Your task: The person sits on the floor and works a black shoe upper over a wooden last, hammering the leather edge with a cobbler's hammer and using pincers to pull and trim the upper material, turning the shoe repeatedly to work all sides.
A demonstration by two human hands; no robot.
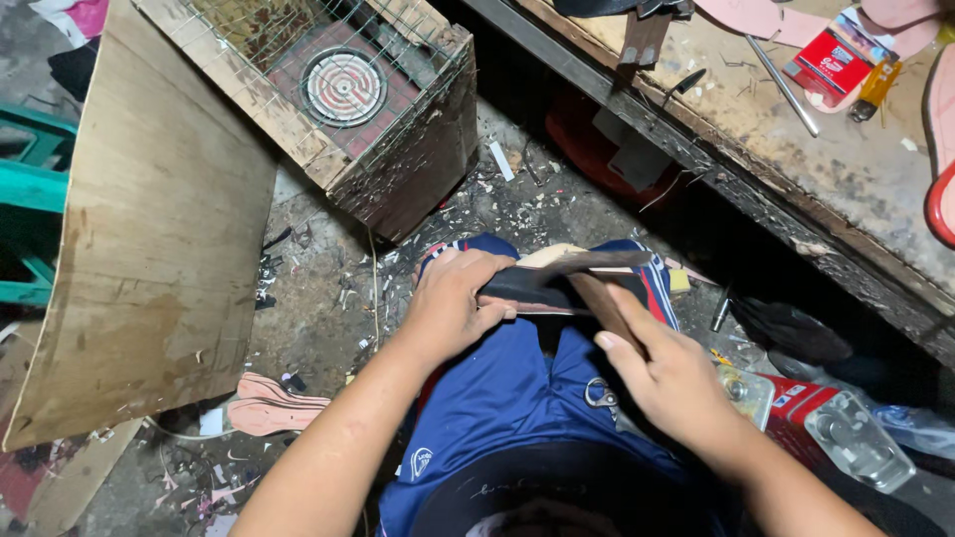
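Note:
My left hand (453, 303) grips the near end of a dark shoe sole (557, 288) that rests across my knees in blue shorts. My right hand (667, 373) is closed around the handle of a knife whose blade (597, 262) lies along the sole's upper edge. The handle is hidden inside my fist. The sole has a black side and a tan top layer. Scraps and shavings litter the floor beyond my knees.
A wooden box (388, 109) with wire mesh and a round coil heater (343, 87) stands ahead left. A plywood sheet (159, 229) leans at left. A dirty workbench (796, 149) runs along the right. A pink sole (274, 406) lies on the floor; a red tin (826, 423) sits lower right.

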